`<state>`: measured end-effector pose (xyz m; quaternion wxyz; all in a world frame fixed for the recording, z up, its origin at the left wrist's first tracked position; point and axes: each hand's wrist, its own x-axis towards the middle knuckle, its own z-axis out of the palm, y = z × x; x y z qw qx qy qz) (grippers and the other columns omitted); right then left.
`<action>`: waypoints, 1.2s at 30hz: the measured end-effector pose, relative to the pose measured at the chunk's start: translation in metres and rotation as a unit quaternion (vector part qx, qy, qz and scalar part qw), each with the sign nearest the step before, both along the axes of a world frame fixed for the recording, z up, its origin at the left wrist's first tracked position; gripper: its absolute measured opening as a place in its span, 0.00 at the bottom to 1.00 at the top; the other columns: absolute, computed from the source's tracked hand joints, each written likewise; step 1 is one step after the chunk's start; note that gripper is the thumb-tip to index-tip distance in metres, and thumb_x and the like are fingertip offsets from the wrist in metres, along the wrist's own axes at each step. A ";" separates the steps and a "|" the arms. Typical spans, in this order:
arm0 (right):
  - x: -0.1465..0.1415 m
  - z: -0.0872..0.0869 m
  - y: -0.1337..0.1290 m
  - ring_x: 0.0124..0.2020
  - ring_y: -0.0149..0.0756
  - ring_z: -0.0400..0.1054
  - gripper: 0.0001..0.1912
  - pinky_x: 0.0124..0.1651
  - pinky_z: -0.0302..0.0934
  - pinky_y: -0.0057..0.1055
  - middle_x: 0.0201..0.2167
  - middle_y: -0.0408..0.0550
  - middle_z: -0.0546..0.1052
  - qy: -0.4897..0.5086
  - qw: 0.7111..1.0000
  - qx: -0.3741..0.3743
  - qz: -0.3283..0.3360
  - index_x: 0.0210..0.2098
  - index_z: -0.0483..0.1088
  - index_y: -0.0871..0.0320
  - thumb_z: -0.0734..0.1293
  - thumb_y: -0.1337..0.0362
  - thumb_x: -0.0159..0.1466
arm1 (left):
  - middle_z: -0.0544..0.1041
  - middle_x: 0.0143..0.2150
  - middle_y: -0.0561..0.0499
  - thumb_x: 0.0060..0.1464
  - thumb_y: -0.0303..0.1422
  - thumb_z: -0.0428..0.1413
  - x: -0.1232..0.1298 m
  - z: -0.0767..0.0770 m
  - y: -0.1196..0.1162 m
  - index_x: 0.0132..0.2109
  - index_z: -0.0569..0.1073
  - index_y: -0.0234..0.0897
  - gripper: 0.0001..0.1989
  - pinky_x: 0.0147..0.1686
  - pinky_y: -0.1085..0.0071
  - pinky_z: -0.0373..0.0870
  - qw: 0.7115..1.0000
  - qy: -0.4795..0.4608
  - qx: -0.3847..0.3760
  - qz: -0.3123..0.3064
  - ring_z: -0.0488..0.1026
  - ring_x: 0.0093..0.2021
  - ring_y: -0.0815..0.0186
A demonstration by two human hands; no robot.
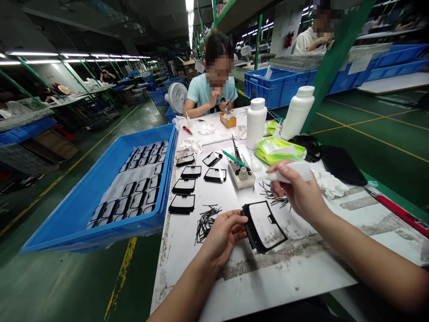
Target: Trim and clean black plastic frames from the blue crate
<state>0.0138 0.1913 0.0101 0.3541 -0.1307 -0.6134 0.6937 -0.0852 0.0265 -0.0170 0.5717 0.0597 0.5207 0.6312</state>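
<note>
1. Between the thumb and fingers of your left hand (228,233), pinched at its left edge: a black frame (252,229).
2. To its right, your right hand (303,192) curls around a white bottle (303,170).
3. Just left of your left hand: loose black strips (205,224).
4. Beyond them: other frames (181,210).

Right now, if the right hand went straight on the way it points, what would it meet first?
Probably the white tool tray, held bottle leading; how high the right hand sits is unclear, so it might pass over.
</note>
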 end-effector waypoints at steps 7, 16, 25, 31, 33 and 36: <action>-0.014 -0.032 0.066 0.45 0.38 0.66 0.18 0.44 0.59 0.29 0.45 0.47 0.73 -0.296 0.907 0.266 -0.137 0.48 0.71 0.56 0.61 0.60 0.61 | 0.71 0.32 0.49 0.44 0.27 0.58 0.000 0.005 -0.002 0.34 0.68 0.29 0.09 0.29 0.77 0.64 1.000 0.023 -0.010 0.011 0.65 0.27 0.75; -0.034 -0.078 0.081 0.28 0.37 0.62 0.11 0.29 0.49 0.27 0.25 0.47 0.69 -0.352 0.846 0.367 -0.161 0.35 0.66 0.59 0.61 0.58 0.59 | 0.70 0.29 0.52 0.42 0.26 0.57 -0.002 0.009 -0.005 0.34 0.66 0.30 0.09 0.27 0.77 0.63 0.997 0.023 -0.004 0.068 0.66 0.26 0.75; -0.027 -0.044 0.062 0.35 0.41 0.63 0.21 0.39 0.55 0.36 0.35 0.53 0.70 -0.276 0.863 0.382 -0.183 0.45 0.62 0.61 0.59 0.50 0.62 | 0.72 0.32 0.51 0.44 0.25 0.57 -0.009 0.007 -0.010 0.37 0.65 0.32 0.12 0.31 0.75 0.65 0.992 0.031 0.007 0.119 0.68 0.28 0.73; -0.059 -0.021 0.023 0.27 0.30 0.62 0.22 0.30 0.56 0.26 0.32 0.46 0.71 -0.245 0.914 0.324 0.009 0.48 0.67 0.58 0.61 0.49 0.62 | 0.71 0.34 0.50 0.45 0.26 0.57 -0.015 0.001 -0.010 0.39 0.65 0.31 0.12 0.33 0.74 0.65 0.993 0.057 0.026 0.101 0.68 0.29 0.72; -0.069 -0.020 0.018 0.26 0.29 0.60 0.21 0.28 0.54 0.25 0.29 0.45 0.70 -0.238 0.920 0.312 0.020 0.43 0.69 0.60 0.62 0.49 0.62 | 0.72 0.35 0.48 0.45 0.27 0.57 -0.017 -0.001 -0.011 0.38 0.65 0.30 0.12 0.33 0.74 0.65 0.993 0.070 0.029 0.093 0.69 0.30 0.72; -0.075 -0.020 0.018 0.25 0.29 0.58 0.19 0.27 0.50 0.25 0.24 0.44 0.67 -0.224 0.926 0.302 -0.002 0.33 0.67 0.62 0.61 0.50 0.62 | 0.72 0.36 0.47 0.45 0.28 0.57 -0.018 -0.003 -0.011 0.38 0.66 0.30 0.11 0.34 0.74 0.65 0.993 0.082 0.035 0.082 0.70 0.31 0.71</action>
